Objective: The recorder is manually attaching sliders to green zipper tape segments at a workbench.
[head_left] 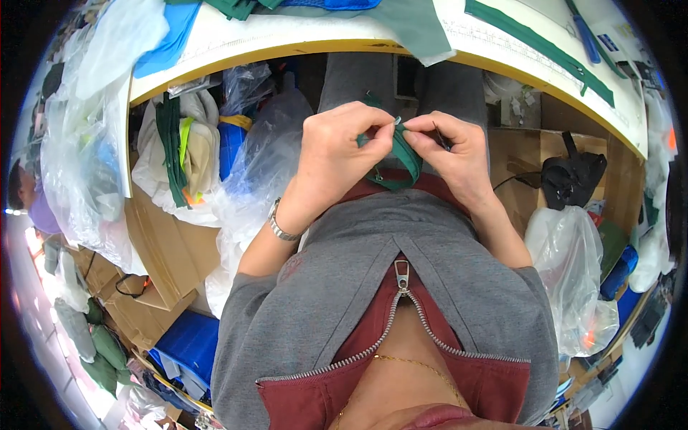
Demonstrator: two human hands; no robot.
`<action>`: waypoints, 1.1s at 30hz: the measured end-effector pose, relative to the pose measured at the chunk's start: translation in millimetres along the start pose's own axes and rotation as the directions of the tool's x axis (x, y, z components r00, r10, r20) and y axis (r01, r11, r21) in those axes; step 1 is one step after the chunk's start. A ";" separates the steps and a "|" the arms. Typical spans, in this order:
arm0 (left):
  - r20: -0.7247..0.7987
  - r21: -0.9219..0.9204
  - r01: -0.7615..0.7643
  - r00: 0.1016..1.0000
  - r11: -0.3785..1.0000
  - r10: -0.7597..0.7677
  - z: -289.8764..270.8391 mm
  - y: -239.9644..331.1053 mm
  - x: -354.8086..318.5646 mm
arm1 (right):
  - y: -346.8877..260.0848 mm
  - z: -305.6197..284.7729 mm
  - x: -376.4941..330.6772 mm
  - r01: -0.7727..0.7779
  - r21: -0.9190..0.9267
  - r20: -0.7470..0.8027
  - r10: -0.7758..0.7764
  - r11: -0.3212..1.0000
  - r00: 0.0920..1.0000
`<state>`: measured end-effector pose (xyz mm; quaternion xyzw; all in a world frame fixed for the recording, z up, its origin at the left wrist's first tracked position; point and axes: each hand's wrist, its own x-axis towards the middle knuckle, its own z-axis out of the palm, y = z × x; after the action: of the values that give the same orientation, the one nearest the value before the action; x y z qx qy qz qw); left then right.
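- Left hand point(344, 137): thumb and forefinger pinched at a small pale piece point(398, 121) by the looped green band point(408, 159).
- Right hand point(455, 140): thumb and forefinger closed on the band; slim dark object point(440, 136) among curled fingers, kind unclear.
- Looped green band: between both hands, above the lap.
- Counter point(287, 30): white, yellow-edged, bearing a long green strip point(534, 46).

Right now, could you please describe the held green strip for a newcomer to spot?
Start at the white table. On the person's side, the left hand and right hand hold a green strip. It curls, unlike the long flat strip on the table.
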<state>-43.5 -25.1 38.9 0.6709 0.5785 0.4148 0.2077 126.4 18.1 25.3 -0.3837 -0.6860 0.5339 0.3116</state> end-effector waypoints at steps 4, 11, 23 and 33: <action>-0.080 -0.221 0.174 0.977 0.960 -0.195 -2.8 -3.8 -3.5 | -3.0 -3.7 -0.3 -0.126 0.150 0.002 0.127 0.981 0.992; -0.059 -0.107 -0.004 0.998 0.994 -0.002 -3.2 1.4 2.4 | -1.1 -2.4 -0.6 -0.090 0.110 0.029 0.088 0.990 0.996; 0.181 -0.868 0.351 0.882 0.351 -0.434 7.5 -15.6 -11.5 | -6.7 -3.2 0.9 -0.322 0.391 0.218 0.253 0.862 0.943; 0.124 -0.488 0.280 0.960 0.827 -0.252 1.5 -11.2 -3.6 | -3.0 -4.1 -0.8 -0.157 0.261 0.083 0.140 0.953 0.987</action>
<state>-49.0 -25.5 28.4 0.5178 0.5328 0.4991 0.4460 129.6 19.0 29.2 -0.3717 -0.5867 0.6551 0.2974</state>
